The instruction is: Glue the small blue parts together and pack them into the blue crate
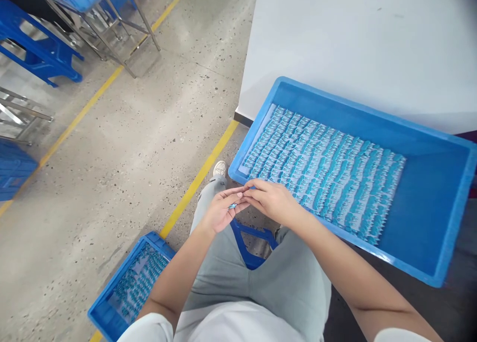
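My left hand [222, 210] is in front of my lap with its fingers curled. A small shiny blue piece [232, 206] sits in it, too small to identify further. Bent fingers of my right hand [274, 199] meet the left fingertips, and anything pinched between them is hidden. Just beyond the hands is a large blue tray [428, 203]. Many small blue pieces [324, 165] lie in it in close rows on a pale sheet, filling its left and middle part.
A smaller blue crate [97, 309] with similar rows of pieces stands on the floor at lower left. A white panel [335, 43] rises behind the tray. Blue stools [40, 53] and metal-legged stands [122, 21] are at upper left. Yellow lines [201, 175] mark the floor.
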Action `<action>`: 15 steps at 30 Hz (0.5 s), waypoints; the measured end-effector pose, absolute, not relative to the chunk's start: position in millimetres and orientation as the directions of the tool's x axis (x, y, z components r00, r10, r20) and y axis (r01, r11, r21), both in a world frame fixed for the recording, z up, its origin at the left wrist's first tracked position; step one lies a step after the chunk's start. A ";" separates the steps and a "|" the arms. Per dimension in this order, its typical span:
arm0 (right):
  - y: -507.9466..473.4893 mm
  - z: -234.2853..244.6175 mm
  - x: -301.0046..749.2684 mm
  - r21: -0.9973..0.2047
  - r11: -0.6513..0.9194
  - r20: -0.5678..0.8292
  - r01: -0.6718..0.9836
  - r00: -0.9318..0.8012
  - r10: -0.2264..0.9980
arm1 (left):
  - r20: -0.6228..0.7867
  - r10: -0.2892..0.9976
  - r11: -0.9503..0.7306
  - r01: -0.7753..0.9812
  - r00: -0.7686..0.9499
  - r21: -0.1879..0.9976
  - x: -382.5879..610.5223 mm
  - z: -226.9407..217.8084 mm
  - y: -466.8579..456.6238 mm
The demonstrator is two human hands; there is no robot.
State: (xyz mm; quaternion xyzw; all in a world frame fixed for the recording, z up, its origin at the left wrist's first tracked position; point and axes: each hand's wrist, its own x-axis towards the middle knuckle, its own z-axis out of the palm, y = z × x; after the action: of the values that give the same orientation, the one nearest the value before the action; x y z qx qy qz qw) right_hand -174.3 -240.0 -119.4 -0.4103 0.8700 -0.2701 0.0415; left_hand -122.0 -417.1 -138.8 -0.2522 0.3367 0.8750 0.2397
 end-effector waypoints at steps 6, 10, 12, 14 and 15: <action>-238.2 -114.4 -174.6 -0.452 0.589 0.112 -0.670 -0.697 -0.708 | -0.586 0.239 -0.654 -0.574 -0.774 0.493 -125.6 -134.3 -417.3; -236.4 -111.3 -180.0 -0.444 0.596 0.045 -0.669 -0.681 -0.731 | -0.572 0.252 -0.637 -0.579 -0.781 0.509 -125.8 -132.9 -417.2; -235.9 -111.9 -183.5 -0.492 0.564 0.022 -0.663 -0.658 -0.753 | -0.559 0.265 -0.622 -0.582 -0.786 0.524 -125.6 -134.0 -417.0; -236.2 -113.4 -187.3 -0.574 0.519 0.007 -0.633 -0.638 -0.770 | -0.551 0.277 -0.609 -0.587 -0.787 0.533 -125.3 -135.7 -416.9; -236.6 -114.0 -189.1 -0.615 0.497 0.001 -0.613 -0.631 -0.776 | -0.553 0.278 -0.606 -0.590 -0.785 0.533 -125.2 -136.6 -416.8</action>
State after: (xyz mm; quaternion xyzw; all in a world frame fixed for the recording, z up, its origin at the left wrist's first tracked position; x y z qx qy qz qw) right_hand -189.1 -236.6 -114.0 -0.4066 0.8538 -0.2938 0.1392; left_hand -125.2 -416.8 -136.6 -0.2125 0.3671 0.8705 0.2494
